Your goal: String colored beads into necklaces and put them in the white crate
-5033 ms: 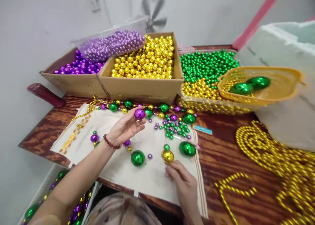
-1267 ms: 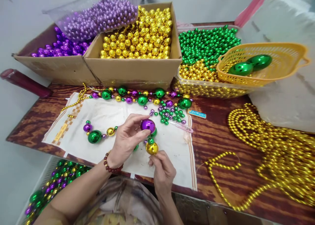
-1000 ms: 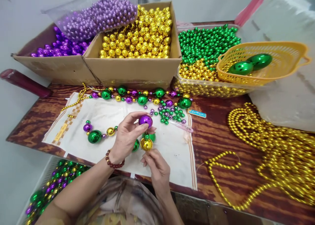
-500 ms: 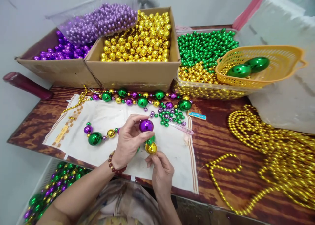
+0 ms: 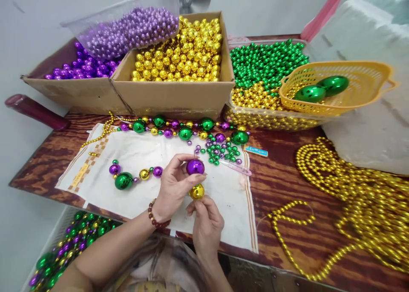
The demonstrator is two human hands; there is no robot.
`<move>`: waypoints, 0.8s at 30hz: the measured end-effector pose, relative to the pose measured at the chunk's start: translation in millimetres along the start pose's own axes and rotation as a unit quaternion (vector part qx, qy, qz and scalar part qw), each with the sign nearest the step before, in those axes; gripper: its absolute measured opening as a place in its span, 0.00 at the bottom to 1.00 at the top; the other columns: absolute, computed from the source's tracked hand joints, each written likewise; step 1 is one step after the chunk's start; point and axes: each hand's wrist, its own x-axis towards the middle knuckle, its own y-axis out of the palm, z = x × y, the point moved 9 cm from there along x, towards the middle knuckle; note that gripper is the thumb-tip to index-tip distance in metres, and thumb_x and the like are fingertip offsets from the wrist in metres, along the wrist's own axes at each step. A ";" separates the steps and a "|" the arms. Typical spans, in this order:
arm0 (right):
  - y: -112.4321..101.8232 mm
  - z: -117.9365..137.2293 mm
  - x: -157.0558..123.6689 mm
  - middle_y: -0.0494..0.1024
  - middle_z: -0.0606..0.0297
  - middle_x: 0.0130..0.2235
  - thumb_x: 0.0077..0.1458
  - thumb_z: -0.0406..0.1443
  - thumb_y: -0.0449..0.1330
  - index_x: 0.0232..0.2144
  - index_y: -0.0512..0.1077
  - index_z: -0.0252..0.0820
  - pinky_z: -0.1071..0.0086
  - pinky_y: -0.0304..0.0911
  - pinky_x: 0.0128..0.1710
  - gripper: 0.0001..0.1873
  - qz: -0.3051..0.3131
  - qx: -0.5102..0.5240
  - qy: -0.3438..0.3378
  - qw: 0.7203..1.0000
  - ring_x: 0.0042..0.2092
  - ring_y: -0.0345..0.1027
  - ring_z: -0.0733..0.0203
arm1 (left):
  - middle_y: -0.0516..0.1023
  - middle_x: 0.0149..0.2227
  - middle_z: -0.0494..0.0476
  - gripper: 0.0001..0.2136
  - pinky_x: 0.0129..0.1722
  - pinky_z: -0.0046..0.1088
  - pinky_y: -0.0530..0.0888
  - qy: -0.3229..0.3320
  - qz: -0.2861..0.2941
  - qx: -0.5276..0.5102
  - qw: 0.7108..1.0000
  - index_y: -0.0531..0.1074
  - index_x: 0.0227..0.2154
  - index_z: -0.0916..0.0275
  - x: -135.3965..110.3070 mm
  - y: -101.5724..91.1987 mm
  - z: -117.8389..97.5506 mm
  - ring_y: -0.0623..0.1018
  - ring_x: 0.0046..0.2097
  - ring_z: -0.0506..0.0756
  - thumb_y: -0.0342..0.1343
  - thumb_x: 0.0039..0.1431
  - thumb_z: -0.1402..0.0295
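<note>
My left hand, with a bracelet of brown beads at its wrist, grips a large shiny purple bead between thumb and fingers. Just under it is a gold bead. The fingers of my right hand are pinched at the gold bead's lower side; any cord there is hidden. On the white cloth to the left lies a bead strand with a green bead, gold and purple ones; its near end goes behind my left hand. Loose small green and purple beads lie beyond my hands.
Finished-looking bead strands stretch along the cloth's back edge. Behind stand cardboard boxes, a clear tub and a yellow basket with two green beads. Gold bead chains cover the right side. A crate of beads sits lower left.
My left hand has moved slightly right and down with the purple bead, closer to the gold bead. Another purple bead of the strand now shows beside it. My right hand has barely moved.
</note>
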 end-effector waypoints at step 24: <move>-78.4 10.6 20.9 0.72 0.66 0.23 0.55 0.41 0.65 0.25 0.75 0.39 0.73 0.56 0.20 0.12 0.011 0.015 0.008 1.000 0.22 0.62 0.67 | 0.78 0.39 0.61 0.09 0.45 0.35 0.70 0.251 0.247 0.533 0.769 0.78 0.41 0.61 119.5 115.2 -2.6 0.75 0.41 0.57 0.52 0.65 0.69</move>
